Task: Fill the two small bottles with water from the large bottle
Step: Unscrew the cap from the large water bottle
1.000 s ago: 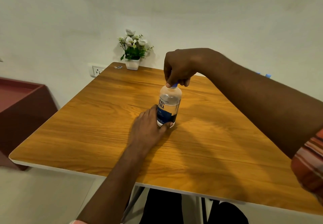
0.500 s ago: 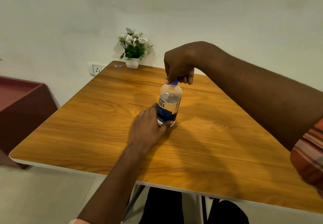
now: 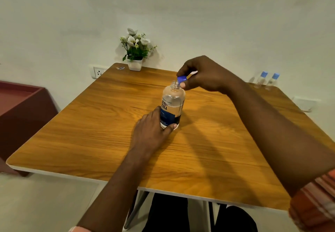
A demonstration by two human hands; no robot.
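Beside the large bottle (image 3: 172, 105), right hand (image 3: 203, 76) pinches the blue cap (image 3: 181, 78) just off its neck; left hand (image 3: 152, 132) grips its base — best park the cap, then fetch the two small bottles (image 3: 266, 81).

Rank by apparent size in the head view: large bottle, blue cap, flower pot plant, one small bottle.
1. Flower pot plant and large bottle: similar, plant farther, unsure.
2. Small bottle, farther away.
3. Blue cap.

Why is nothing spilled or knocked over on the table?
Nothing stands out. The large bottle stands upright, steadied by the left hand; the right hand holds its blue cap off the neck. The two small bottles stand capped at the far right corner.
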